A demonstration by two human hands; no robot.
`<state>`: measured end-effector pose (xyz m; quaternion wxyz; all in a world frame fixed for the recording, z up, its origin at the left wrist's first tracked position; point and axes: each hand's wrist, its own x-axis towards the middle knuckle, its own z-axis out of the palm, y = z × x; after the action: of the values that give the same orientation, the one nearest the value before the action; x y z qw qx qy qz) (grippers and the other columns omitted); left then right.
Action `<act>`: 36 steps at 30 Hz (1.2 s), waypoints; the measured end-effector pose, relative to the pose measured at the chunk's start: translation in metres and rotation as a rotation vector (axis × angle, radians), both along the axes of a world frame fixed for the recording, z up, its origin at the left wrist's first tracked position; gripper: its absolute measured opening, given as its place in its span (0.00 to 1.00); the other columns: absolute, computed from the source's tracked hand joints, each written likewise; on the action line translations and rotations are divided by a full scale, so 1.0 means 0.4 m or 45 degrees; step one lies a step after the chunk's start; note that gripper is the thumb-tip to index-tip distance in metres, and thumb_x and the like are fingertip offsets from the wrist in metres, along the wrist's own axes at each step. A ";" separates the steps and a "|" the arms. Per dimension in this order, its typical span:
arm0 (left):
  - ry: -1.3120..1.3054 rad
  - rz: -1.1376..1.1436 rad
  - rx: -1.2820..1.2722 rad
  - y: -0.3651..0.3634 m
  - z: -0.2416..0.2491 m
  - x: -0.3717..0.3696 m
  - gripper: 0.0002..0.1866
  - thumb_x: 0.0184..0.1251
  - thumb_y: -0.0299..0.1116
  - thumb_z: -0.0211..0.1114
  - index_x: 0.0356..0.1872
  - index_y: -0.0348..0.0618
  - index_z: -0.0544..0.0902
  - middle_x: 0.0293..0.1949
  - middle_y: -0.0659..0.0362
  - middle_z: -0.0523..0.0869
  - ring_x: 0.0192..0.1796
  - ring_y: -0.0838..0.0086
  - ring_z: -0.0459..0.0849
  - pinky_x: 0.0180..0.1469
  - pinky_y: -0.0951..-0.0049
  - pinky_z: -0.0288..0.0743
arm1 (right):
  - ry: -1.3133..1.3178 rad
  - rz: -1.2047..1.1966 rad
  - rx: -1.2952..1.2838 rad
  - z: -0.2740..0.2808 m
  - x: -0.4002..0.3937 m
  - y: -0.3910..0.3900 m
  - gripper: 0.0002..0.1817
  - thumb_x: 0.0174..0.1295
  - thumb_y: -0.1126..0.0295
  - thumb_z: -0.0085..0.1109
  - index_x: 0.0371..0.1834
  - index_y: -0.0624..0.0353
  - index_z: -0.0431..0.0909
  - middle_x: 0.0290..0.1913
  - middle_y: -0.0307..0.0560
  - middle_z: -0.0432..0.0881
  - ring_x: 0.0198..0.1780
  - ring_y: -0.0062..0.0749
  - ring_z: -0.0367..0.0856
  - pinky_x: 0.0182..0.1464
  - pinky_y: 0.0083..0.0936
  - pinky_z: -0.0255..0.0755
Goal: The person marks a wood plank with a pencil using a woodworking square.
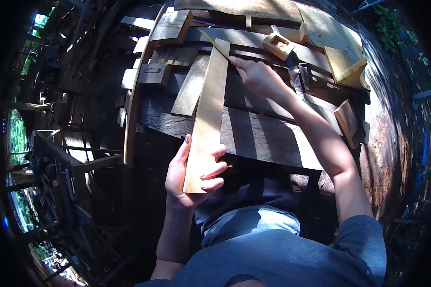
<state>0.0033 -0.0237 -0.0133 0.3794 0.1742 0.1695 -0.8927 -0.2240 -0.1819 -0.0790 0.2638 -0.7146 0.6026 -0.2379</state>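
Note:
My left hand [178, 170] is wrapped around the near end of a long, flat wooden board [209, 115], thumb on the left edge and fingers curled over the right. The board points away from me, its far end over the bench. My right hand [259, 80] is closed on the near end of a thin, straight stick [213, 43]. This stick slants up and left across the board's far end. Whether it is wood or a tool, I cannot tell. Sunlight and shadow bands fall across the board.
Under the board lies a plank bench [254, 136]. A small wooden box [278, 45] with brownish contents sits at the back. Wood offcuts [189, 93] lie left of the board, beside a long upright strip [134, 105]. Angled wooden pieces [345, 69] stand at right.

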 end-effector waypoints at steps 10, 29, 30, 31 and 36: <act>0.046 0.004 -0.012 -0.010 0.010 0.012 0.26 0.81 0.57 0.37 0.58 0.43 0.66 0.43 0.53 0.68 0.26 0.71 0.67 0.19 0.74 0.62 | 0.060 -0.028 0.251 0.044 -0.006 0.010 0.21 0.73 0.59 0.45 0.66 0.43 0.76 0.46 0.59 0.86 0.45 0.57 0.86 0.50 0.45 0.80; 0.189 0.095 0.025 -0.020 0.030 0.029 0.27 0.82 0.55 0.36 0.62 0.41 0.64 0.44 0.51 0.67 0.26 0.71 0.67 0.21 0.73 0.66 | 0.129 0.058 -0.148 -0.091 0.029 -0.144 0.20 0.74 0.59 0.45 0.65 0.46 0.77 0.44 0.60 0.86 0.48 0.57 0.85 0.52 0.46 0.79; 0.168 0.093 0.033 -0.019 0.032 0.027 0.27 0.82 0.55 0.36 0.61 0.42 0.64 0.44 0.51 0.67 0.26 0.70 0.67 0.20 0.73 0.65 | 0.082 0.049 -0.103 -0.081 0.027 -0.136 0.21 0.74 0.59 0.45 0.65 0.46 0.77 0.45 0.60 0.86 0.48 0.57 0.85 0.52 0.46 0.78; 0.151 0.093 0.038 -0.020 0.032 0.025 0.27 0.82 0.55 0.36 0.61 0.42 0.64 0.44 0.50 0.67 0.26 0.70 0.68 0.20 0.72 0.65 | 0.038 0.043 -0.060 -0.070 0.023 -0.127 0.21 0.73 0.58 0.45 0.65 0.45 0.77 0.46 0.60 0.86 0.49 0.58 0.85 0.52 0.46 0.78; 0.154 0.077 0.043 -0.016 0.017 0.025 0.27 0.82 0.55 0.36 0.61 0.42 0.65 0.44 0.50 0.67 0.26 0.69 0.68 0.20 0.72 0.65 | -0.060 0.137 -0.131 -0.022 -0.013 0.038 0.20 0.74 0.58 0.45 0.65 0.43 0.77 0.48 0.59 0.85 0.47 0.58 0.85 0.51 0.46 0.79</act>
<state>0.0132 -0.0300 -0.0067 0.3922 0.1212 0.2123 -0.8868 -0.2293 -0.1669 -0.0879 0.2532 -0.7528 0.5439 -0.2709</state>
